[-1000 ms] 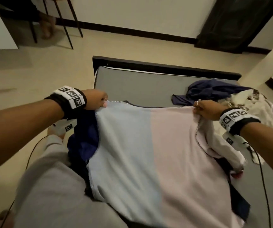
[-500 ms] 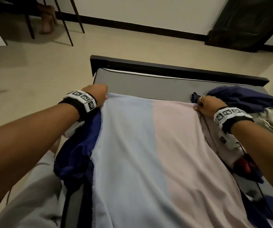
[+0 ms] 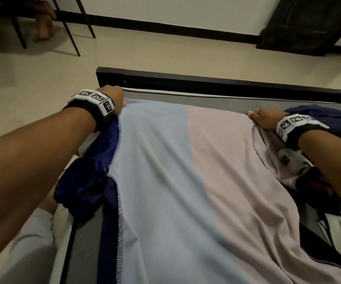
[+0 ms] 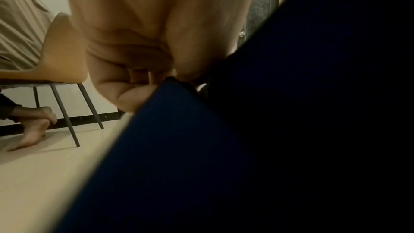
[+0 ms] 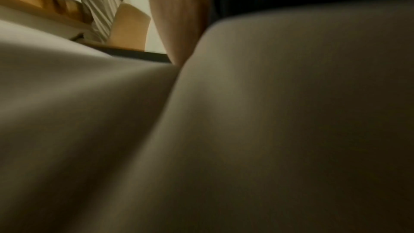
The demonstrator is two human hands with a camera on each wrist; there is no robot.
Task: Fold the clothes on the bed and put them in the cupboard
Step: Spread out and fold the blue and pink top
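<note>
My left hand [image 3: 115, 97] and right hand [image 3: 265, 119] each pinched a far corner of the two-coloured shirt [image 3: 186, 181] with closed fingers, to keep it flat on the bed [image 3: 216, 103] for folding

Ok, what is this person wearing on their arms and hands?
Both forearms are bare, no sleeves. Each wrist carries a black band topped by white blocks printed with square black-and-white markers: left band, right band. A ring sits on a right-hand finger. A white unit hangs under the right wrist.

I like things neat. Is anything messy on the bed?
Yes. The navy sleeve is bunched under the blue-and-pink shirt that both hands hold flat, and a dark blue garment lies crumpled by the right hand.
</note>
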